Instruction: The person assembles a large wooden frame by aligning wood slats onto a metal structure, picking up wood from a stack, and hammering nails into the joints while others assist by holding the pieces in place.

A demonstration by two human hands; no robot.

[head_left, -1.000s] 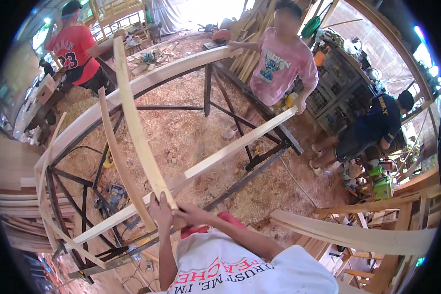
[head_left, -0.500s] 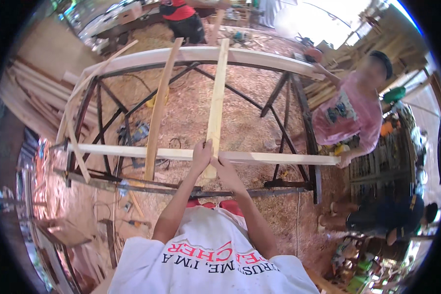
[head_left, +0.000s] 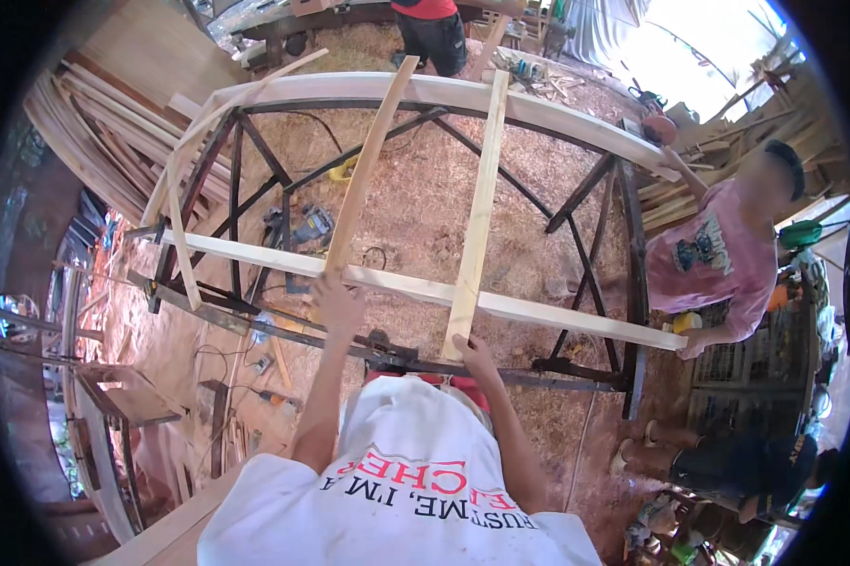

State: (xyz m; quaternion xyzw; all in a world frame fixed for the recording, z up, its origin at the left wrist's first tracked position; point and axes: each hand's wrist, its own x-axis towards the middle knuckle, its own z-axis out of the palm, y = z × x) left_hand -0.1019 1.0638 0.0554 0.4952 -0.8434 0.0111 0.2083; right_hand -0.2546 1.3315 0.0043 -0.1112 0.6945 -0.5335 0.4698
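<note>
My right hand (head_left: pixel 474 353) is closed on the near end of a pale wooden slat (head_left: pixel 482 208) that lies across two long beams. Over the near end of a second, darker slat (head_left: pixel 373 170) is my left hand (head_left: pixel 338 304), its fingers blurred by motion; that slat's end is hidden under it. Both slats cross the near pale beam (head_left: pixel 406 288) and the far pale beam (head_left: pixel 444 91). At the right, a co-worker in a pink shirt (head_left: pixel 713 250) has one hand at the end of each beam.
A dark trestle frame (head_left: pixel 636 283) stands around and under the beams. A thin bent strip (head_left: pixel 176 226) rests at its left end. Power tools (head_left: pixel 312 226) lie on the shavings-covered ground. Stacked boards (head_left: pixel 114 132) lean at the left. Another person (head_left: pixel 432 38) stands at the far side.
My hands have come apart: the left has gone to the darker slat, the right down to the pale slat's near end. The view has shifted, so the frame sits further right.
</note>
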